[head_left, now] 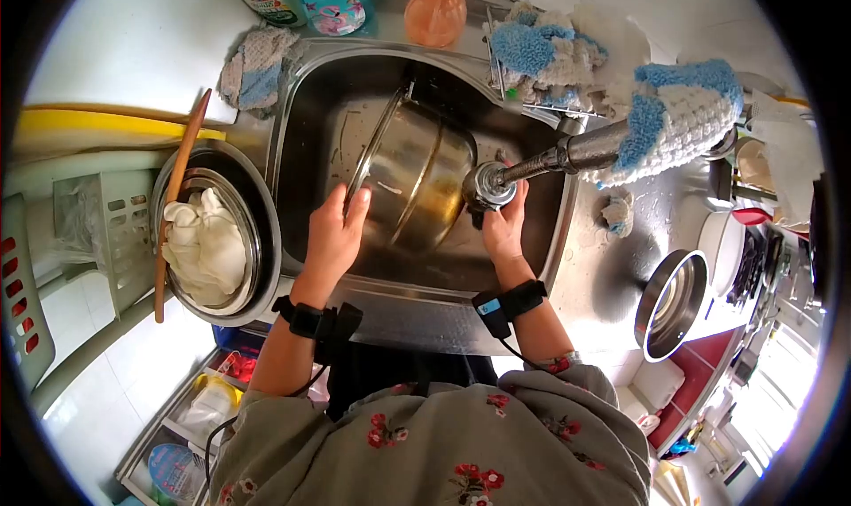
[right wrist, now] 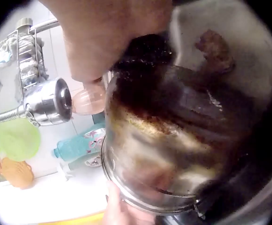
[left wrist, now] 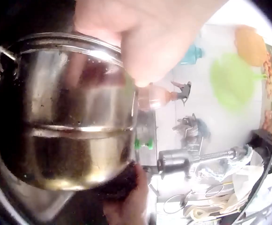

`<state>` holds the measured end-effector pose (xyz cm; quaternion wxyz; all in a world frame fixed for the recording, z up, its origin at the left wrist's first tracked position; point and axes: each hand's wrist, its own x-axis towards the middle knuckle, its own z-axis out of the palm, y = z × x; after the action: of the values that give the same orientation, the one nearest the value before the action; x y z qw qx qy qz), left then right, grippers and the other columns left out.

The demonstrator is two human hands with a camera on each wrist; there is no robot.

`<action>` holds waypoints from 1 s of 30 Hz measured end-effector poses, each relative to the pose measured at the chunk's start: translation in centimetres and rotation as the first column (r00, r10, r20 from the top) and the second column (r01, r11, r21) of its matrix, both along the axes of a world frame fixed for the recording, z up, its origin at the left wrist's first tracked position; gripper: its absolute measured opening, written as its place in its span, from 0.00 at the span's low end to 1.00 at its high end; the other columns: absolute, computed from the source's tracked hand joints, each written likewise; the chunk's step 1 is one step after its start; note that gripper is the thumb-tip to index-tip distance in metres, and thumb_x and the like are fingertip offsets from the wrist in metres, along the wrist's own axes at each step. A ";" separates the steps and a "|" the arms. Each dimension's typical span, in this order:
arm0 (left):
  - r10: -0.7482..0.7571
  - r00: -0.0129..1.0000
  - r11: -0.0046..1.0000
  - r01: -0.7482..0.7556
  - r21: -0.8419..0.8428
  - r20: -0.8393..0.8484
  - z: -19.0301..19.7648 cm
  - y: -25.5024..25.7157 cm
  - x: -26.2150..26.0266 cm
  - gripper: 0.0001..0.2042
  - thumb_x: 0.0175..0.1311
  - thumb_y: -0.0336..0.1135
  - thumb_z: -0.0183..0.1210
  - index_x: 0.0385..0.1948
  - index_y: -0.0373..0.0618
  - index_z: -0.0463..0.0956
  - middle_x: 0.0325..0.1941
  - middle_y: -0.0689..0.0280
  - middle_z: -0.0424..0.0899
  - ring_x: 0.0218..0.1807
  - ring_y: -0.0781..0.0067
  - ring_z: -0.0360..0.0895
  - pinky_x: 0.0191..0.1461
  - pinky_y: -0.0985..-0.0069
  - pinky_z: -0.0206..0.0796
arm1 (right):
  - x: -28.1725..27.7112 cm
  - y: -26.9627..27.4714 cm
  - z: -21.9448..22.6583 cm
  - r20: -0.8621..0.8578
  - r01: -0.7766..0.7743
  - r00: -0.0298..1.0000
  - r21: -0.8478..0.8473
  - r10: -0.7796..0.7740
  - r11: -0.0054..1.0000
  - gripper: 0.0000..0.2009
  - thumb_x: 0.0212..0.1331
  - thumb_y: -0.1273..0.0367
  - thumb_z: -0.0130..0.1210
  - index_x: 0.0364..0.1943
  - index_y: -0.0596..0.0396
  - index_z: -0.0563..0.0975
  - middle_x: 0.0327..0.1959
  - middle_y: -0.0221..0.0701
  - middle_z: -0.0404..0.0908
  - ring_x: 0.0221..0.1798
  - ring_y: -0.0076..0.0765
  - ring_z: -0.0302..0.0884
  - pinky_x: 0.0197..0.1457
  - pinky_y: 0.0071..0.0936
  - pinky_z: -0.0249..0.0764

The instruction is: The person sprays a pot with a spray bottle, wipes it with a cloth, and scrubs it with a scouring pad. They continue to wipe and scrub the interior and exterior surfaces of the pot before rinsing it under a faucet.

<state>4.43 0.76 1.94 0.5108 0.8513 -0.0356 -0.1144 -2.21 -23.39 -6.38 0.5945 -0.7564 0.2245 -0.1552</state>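
A stainless steel pot (head_left: 412,174) lies tipped on its side in the sink (head_left: 350,116), its rim toward the left and its bottom toward the right. My left hand (head_left: 335,238) grips the rim, thumb on the outer wall. At the bottom end, my right hand (head_left: 503,231) holds a dark scouring pad (right wrist: 145,54) against the pot, its fingers partly hidden by the faucet head (head_left: 487,185). Brown and yellowish stains (right wrist: 159,124) mark the pot's bottom and lower wall. A bare wire handle hinge (left wrist: 7,54) shows at the rim.
The faucet arm (head_left: 594,147), wrapped in a blue and white cloth (head_left: 674,120), reaches over the sink from the right. Left of it stands a metal basin (head_left: 270,231) with pale dough-like material (head_left: 204,249) and a wooden stick (head_left: 182,187) across. Bottles (head_left: 332,1) line the back; a steel bowl (head_left: 651,329) sits right.
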 end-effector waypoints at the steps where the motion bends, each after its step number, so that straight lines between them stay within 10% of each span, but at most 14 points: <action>1: -0.015 1.000 1.000 0.015 0.007 -0.004 -0.2 -0.2 0.5 0.17 0.69 0.44 0.46 0.28 0.37 0.70 0.20 0.56 0.74 0.23 0.59 0.72 0.29 0.69 0.63 | 0.8 0.5 0.9 0.064 -0.037 0.997 -0.041 0.040 0.998 0.25 0.49 0.76 0.55 0.55 0.58 0.66 0.54 0.42 0.63 0.57 0.44 0.64 0.59 0.32 0.61; 6: -0.007 1.000 0.999 0.007 0.031 -0.001 -0.4 -1.7 1.5 0.18 0.70 0.45 0.42 0.26 0.39 0.68 0.15 0.56 0.72 0.19 0.54 0.71 0.25 0.65 0.61 | 3.9 2.4 5.2 0.070 -0.107 0.988 -0.343 0.139 0.933 0.20 0.46 0.72 0.61 0.48 0.54 0.74 0.47 0.38 0.75 0.49 0.46 0.73 0.56 0.34 0.65; 13: -0.064 0.998 0.995 0.063 0.071 0.009 -0.9 -0.7 1.9 0.19 0.70 0.45 0.42 0.26 0.39 0.70 0.13 0.58 0.71 0.17 0.56 0.71 0.23 0.66 0.60 | 0.5 4.8 7.9 -0.030 -0.267 0.830 -0.899 0.558 0.348 0.20 0.44 0.69 0.59 0.47 0.49 0.76 0.50 0.29 0.75 0.53 0.43 0.71 0.56 0.41 0.67; 16: -0.049 0.995 0.992 0.038 0.122 0.087 -1.4 -0.8 1.9 0.18 0.69 0.44 0.46 0.25 0.39 0.71 0.11 0.58 0.69 0.14 0.58 0.70 0.20 0.67 0.59 | 3.5 3.9 7.1 -0.043 -0.264 0.920 -0.804 0.390 0.534 0.17 0.43 0.69 0.59 0.42 0.50 0.78 0.49 0.29 0.75 0.50 0.40 0.72 0.54 0.35 0.69; 23: -0.038 0.998 0.996 0.035 0.080 0.040 -1.8 1.3 1.6 0.18 0.65 0.44 0.53 0.23 0.37 0.73 0.11 0.58 0.69 0.13 0.61 0.67 0.19 0.72 0.59 | 1.7 5.4 7.6 -0.044 -0.271 0.847 -0.893 0.529 0.359 0.14 0.47 0.68 0.55 0.41 0.50 0.77 0.44 0.32 0.76 0.45 0.42 0.73 0.44 0.36 0.70; 24: -0.045 0.999 0.997 0.044 0.071 0.018 -1.8 1.5 1.5 0.17 0.64 0.44 0.53 0.24 0.37 0.74 0.11 0.58 0.69 0.13 0.61 0.67 0.19 0.73 0.59 | 3.0 4.9 8.3 -0.236 -0.472 0.863 -0.691 0.446 0.548 0.13 0.49 0.69 0.54 0.41 0.50 0.77 0.43 0.34 0.75 0.42 0.46 0.73 0.44 0.35 0.70; 25: -0.039 0.998 0.996 0.034 0.087 0.056 -1.9 1.6 1.3 0.17 0.64 0.44 0.54 0.25 0.37 0.75 0.12 0.58 0.69 0.13 0.62 0.66 0.20 0.74 0.59 | 3.9 4.2 6.7 -0.037 -0.264 0.927 -0.773 0.373 0.577 0.12 0.49 0.71 0.54 0.41 0.51 0.76 0.43 0.36 0.74 0.41 0.48 0.72 0.43 0.36 0.69; 27: -0.040 0.990 0.993 0.024 0.116 0.137 -2.0 1.7 1.3 0.16 0.64 0.44 0.54 0.28 0.36 0.76 0.13 0.57 0.70 0.14 0.63 0.66 0.20 0.75 0.59 | 3.2 5.3 8.1 -0.132 -0.382 0.901 -0.695 0.414 0.610 0.14 0.49 0.73 0.54 0.42 0.56 0.76 0.47 0.37 0.75 0.46 0.48 0.72 0.49 0.39 0.67; 30: -0.001 0.998 0.994 -0.006 0.112 0.066 -1.3 1.6 1.5 0.15 0.63 0.43 0.55 0.31 0.37 0.77 0.14 0.56 0.70 0.15 0.65 0.66 0.22 0.75 0.60 | 0.6 6.6 8.7 -0.133 -0.405 0.804 -0.836 0.580 0.370 0.16 0.47 0.74 0.57 0.44 0.54 0.77 0.47 0.33 0.76 0.49 0.43 0.72 0.49 0.39 0.69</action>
<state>5.96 2.37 0.59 0.4610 0.8819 -0.0450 -0.0873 -1.63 -16.83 2.28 0.1969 -0.9573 -0.1702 -0.1257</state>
